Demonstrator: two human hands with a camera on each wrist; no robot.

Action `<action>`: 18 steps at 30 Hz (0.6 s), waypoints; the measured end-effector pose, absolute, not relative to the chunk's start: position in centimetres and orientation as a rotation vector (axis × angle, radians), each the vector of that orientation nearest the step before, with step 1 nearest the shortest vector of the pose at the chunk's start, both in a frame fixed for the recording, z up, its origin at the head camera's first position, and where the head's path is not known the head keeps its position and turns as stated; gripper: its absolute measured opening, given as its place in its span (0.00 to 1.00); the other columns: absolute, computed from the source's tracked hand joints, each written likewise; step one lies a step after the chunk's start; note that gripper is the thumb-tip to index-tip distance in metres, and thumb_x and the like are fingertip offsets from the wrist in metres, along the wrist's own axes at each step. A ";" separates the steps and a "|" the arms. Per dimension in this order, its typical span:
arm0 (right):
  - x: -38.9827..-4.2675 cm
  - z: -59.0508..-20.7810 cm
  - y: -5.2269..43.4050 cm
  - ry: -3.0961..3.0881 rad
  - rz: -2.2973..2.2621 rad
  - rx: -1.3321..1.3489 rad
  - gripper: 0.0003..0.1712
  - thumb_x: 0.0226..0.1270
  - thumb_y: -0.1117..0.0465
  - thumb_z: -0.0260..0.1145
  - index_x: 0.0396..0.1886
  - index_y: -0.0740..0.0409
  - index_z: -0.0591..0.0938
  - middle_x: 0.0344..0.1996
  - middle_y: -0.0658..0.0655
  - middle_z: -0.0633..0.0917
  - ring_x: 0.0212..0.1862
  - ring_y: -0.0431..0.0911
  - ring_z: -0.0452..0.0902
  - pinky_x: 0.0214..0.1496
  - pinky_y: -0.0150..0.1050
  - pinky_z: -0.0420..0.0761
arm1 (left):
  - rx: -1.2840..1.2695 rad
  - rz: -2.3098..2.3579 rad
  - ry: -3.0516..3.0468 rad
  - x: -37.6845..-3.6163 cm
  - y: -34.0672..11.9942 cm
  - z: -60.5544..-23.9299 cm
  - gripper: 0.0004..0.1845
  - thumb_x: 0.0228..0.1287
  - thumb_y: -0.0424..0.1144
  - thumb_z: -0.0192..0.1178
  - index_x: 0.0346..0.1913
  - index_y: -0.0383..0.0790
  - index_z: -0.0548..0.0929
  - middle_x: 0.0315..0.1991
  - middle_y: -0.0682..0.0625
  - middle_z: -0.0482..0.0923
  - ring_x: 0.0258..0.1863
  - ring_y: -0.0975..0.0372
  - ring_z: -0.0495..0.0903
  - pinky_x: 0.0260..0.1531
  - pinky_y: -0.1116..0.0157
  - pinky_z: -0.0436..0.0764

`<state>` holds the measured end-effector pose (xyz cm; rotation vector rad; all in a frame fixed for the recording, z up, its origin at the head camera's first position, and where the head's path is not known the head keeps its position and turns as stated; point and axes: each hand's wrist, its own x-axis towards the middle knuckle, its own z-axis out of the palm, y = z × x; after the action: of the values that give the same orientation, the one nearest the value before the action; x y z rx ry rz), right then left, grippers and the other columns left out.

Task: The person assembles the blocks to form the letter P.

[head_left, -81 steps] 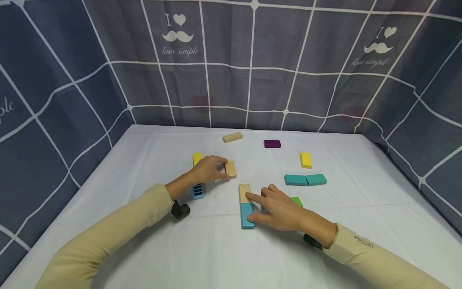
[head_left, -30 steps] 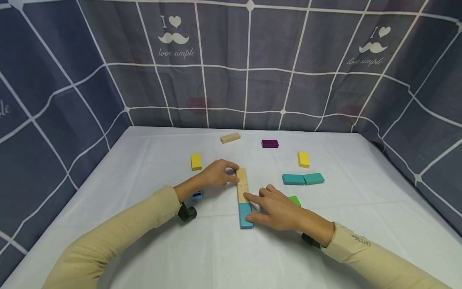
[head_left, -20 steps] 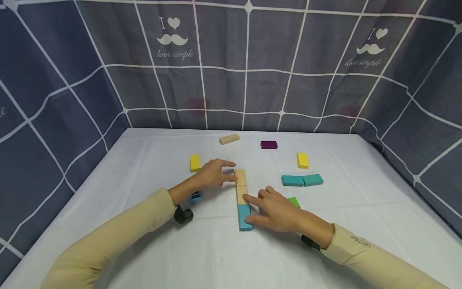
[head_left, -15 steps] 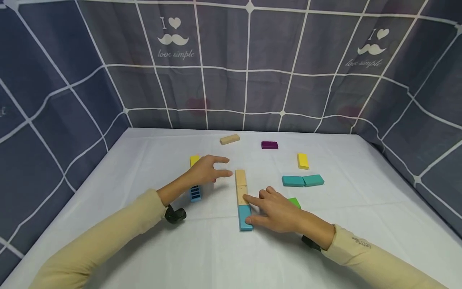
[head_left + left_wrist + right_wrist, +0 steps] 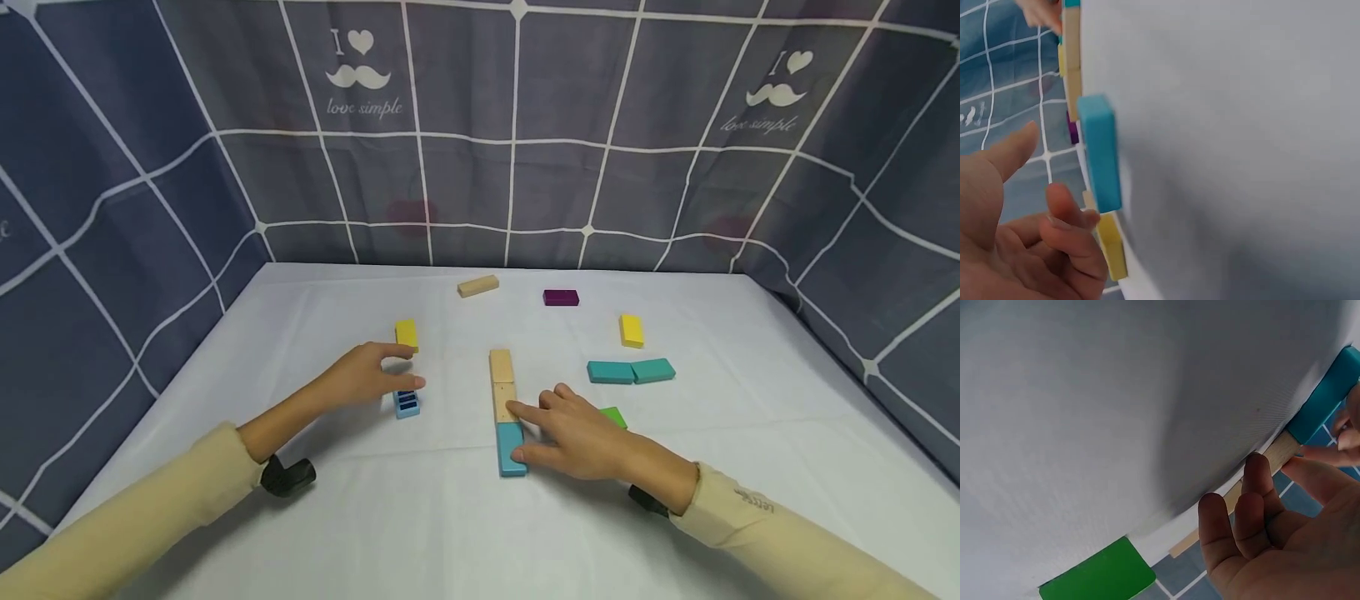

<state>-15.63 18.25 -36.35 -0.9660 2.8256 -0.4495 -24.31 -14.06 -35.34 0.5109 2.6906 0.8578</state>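
Note:
Two plain wooden blocks, the far one (image 5: 500, 365) and the near one (image 5: 501, 393), lie end to end with a blue block (image 5: 509, 442) in a straight row. My right hand (image 5: 581, 437) rests by this row, index fingertip on the near wooden block and thumb at the blue one. To the left, my left hand (image 5: 363, 377) hovers with thumb and index apart and nothing between them. Its thumb overlaps a light-blue block with dark markings (image 5: 407, 407), blue in the left wrist view (image 5: 1100, 153); a yellow block (image 5: 406, 333) lies just beyond the index finger.
Farther back lie another wooden block (image 5: 478, 287) and a purple block (image 5: 561, 297). On the right are a yellow block (image 5: 632, 331), two teal blocks (image 5: 632, 372) and a green block (image 5: 615, 416), partly behind my right hand. Checked cloth (image 5: 472, 183) encloses the white table (image 5: 420, 533).
My left hand brought the far wooden block against the row, let it go, then moved left to the light-blue block. My right hand stays at the row.

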 end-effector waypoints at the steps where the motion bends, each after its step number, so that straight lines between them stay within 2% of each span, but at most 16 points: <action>1: -15.7 -36.3 18.2 2.828 -0.447 -0.965 0.39 0.67 0.37 0.63 0.69 0.54 0.74 0.37 0.51 0.76 0.39 0.43 0.62 0.37 0.36 0.67 | 0.523 0.843 2.688 -24.0 -14.3 -35.5 0.39 0.60 0.57 0.68 0.67 0.34 0.74 0.66 0.40 0.72 0.66 0.45 0.68 0.60 0.44 0.70; 4: -15.7 -36.3 18.2 2.831 -0.447 -0.960 0.38 0.67 0.37 0.64 0.69 0.54 0.74 0.37 0.52 0.76 0.39 0.43 0.62 0.37 0.37 0.68 | 0.572 0.801 2.698 -23.1 -14.6 -35.7 0.40 0.57 0.55 0.71 0.66 0.32 0.74 0.64 0.39 0.73 0.67 0.46 0.66 0.63 0.44 0.67; 12: -15.8 -36.4 18.2 2.823 -0.465 -0.951 0.39 0.67 0.37 0.63 0.69 0.54 0.74 0.35 0.51 0.75 0.39 0.43 0.62 0.37 0.36 0.67 | 0.647 0.751 2.718 -22.4 -14.5 -35.9 0.37 0.54 0.48 0.75 0.62 0.31 0.76 0.60 0.38 0.73 0.56 0.49 0.73 0.58 0.49 0.72; 15: -15.8 -36.4 18.1 2.822 -0.461 -0.949 0.39 0.67 0.36 0.63 0.70 0.54 0.74 0.35 0.50 0.75 0.39 0.43 0.62 0.37 0.36 0.67 | 0.649 0.725 2.721 -22.5 -14.4 -35.8 0.37 0.54 0.48 0.75 0.63 0.31 0.76 0.59 0.38 0.73 0.54 0.51 0.73 0.56 0.50 0.73; 18: -15.9 -36.4 18.1 2.823 -0.458 -0.945 0.39 0.67 0.36 0.63 0.70 0.54 0.74 0.36 0.50 0.75 0.39 0.43 0.62 0.37 0.37 0.67 | 0.681 0.715 2.737 -22.9 -14.4 -35.8 0.37 0.54 0.49 0.75 0.62 0.31 0.77 0.59 0.38 0.74 0.55 0.49 0.74 0.57 0.48 0.73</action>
<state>-15.86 18.09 -36.37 -0.9446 2.8233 -0.4577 -22.90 -14.41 -35.82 0.6807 2.7373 0.7151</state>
